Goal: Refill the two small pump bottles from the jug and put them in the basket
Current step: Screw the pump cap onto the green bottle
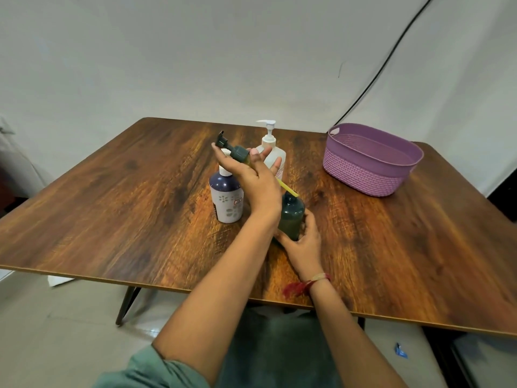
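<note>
A small dark green bottle (292,217) stands upright near the middle of the wooden table (112,205); my right hand (303,242) grips its lower body. My left hand (253,177) holds the bottle's dark green pump head (237,152) lifted up and to the left, tilted. Its yellow dip tube (288,189) slants down to the bottle's open neck. A navy-and-white bottle (226,200) with a white cap stands just left of my hands. Behind them stands a taller white pump bottle (270,152). The purple basket (366,172) sits at the back right and looks empty.
A black cable (391,57) runs down the white wall behind the table. The table's front edge runs just below my forearms. A small blue scrap (400,351) lies on the floor at the lower right.
</note>
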